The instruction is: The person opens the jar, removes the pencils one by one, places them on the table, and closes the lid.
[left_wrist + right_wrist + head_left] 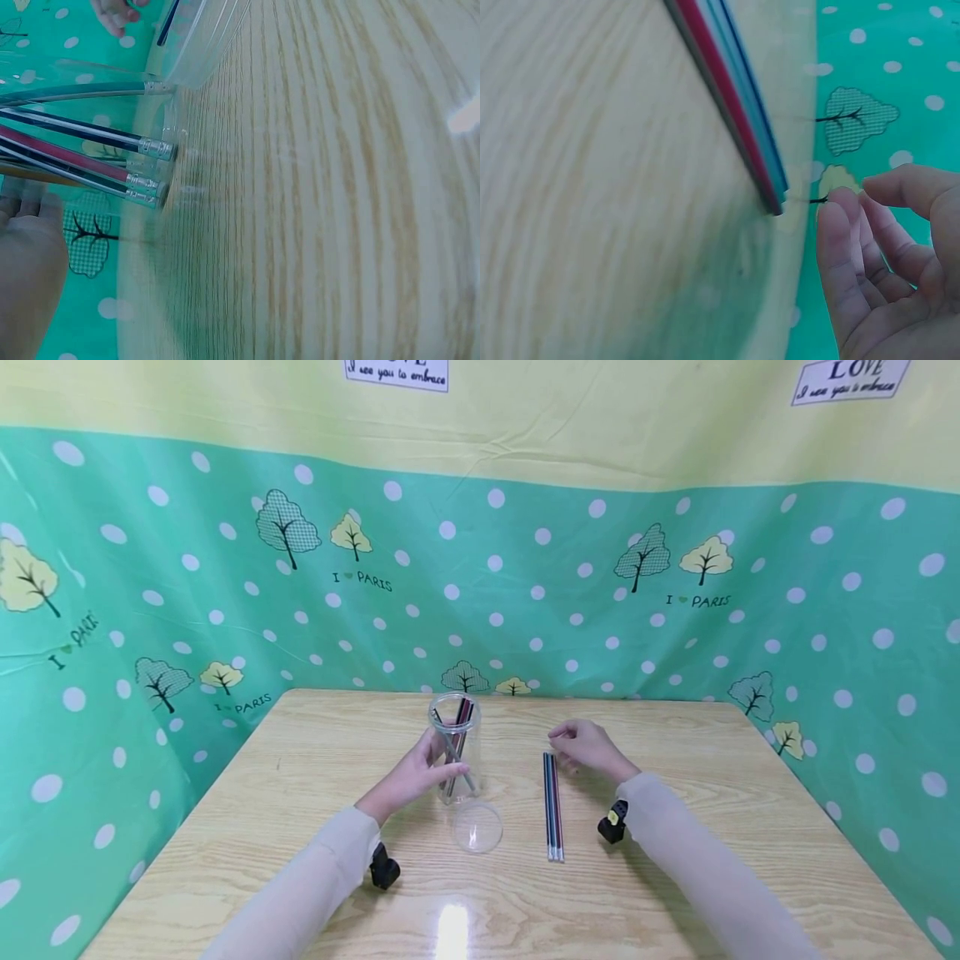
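My left hand [416,777] grips a clear round jar [476,745] that stands upright without its cap. Several pencils [459,739] lean inside it; in the left wrist view their silver-banded ends [155,148] rest at the jar's bottom. Just in front of the jar lies a clear round lid [478,828]. To the right, several dark, blue and red pencils [553,806] lie side by side on the table. My right hand [588,747] hovers by their far ends, fingers loosely bent and thumb near the fingertips, holding nothing. In the right wrist view a small gap separates that hand [892,255] from the pencils.
The wood-grain table [300,827] ends at a green and yellow printed curtain [495,585] behind and at both sides. A black wrist camera [384,867] sits on the left wrist, another black camera [613,823] on the right.
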### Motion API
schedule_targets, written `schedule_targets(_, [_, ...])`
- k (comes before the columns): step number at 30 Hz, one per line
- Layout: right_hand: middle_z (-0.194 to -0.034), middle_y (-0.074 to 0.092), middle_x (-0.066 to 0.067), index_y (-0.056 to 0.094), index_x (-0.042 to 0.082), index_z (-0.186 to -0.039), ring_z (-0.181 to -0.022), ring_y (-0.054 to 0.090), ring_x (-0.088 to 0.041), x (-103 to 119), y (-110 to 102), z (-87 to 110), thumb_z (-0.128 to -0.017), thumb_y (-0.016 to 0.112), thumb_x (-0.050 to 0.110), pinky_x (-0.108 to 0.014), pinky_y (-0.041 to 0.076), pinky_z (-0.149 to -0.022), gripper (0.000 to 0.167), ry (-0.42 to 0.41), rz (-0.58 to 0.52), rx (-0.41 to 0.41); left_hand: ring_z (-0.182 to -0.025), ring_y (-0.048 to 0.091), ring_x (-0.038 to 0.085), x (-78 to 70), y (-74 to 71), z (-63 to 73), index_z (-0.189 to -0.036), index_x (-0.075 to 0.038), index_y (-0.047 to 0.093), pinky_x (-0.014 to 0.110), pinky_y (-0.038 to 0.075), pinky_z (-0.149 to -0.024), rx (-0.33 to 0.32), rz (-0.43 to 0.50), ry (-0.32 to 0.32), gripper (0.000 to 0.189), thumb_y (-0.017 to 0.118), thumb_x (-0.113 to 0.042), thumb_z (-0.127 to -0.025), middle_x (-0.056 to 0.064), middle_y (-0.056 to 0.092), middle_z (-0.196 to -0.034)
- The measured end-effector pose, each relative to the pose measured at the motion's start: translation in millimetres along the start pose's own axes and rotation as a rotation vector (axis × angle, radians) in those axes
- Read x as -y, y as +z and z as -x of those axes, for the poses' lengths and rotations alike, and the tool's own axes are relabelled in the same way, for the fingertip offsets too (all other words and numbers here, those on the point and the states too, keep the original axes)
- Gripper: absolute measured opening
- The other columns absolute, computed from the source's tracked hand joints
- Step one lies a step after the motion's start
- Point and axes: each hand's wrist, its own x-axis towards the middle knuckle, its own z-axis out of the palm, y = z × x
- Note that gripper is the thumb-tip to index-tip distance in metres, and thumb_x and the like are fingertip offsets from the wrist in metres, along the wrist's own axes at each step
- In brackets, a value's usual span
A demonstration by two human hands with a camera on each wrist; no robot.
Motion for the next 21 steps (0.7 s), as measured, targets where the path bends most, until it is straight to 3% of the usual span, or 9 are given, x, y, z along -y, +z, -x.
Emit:
schedule_targets(7, [-0.106,0.064,-0.019,0.064,-0.001,-0.122,-0.095,0.067,-0.037,21.1,-1.5,7.0,-0.101,0.061,0.018,-0.047,0.059,-0.078,0.029,-0.062,0.046,-0.009,-0.149,0.023,0.03,-0.3,0.0,0.7,-0.16,-0.031,0.016,0.057,0.021,-0.117,-0.001,0.003,-0.003,0.09,0.075,-0.029,-0.092,0.006,0.029,-0.162])
schedule_targets(17, [-0.101,0.066,-0.013,0.067,0.002,-0.118,-0.091,0.067,-0.037,54.8,-0.6,14.4,-0.1,0.063,0.018,-0.046,0.06,-0.071,0.025,-0.208,0.074,0.013,-0.148,0.024,0.03,-1.7,0.4,2.1,-0.16,-0.035,0.016,0.056,0.022,-0.117,-0.008,0.006,-0.013,0.091,0.076,-0.029,-0.091,0.006,0.03,-0.161])
schedule_targets(21, [-0.1,0.066,-0.013,0.068,0.003,-0.116,-0.084,0.067,-0.029,70.3,1.9,20.4,-0.1,0.064,0.018,-0.045,0.06,-0.07,0.022,-0.254,0.077,0.015,-0.148,0.024,0.028,-3.1,0.2,2.8,-0.159,-0.037,0.016,0.055,0.021,-0.117,-0.011,0.004,-0.019,0.091,0.076,-0.031,-0.091,0.005,0.031,-0.161])
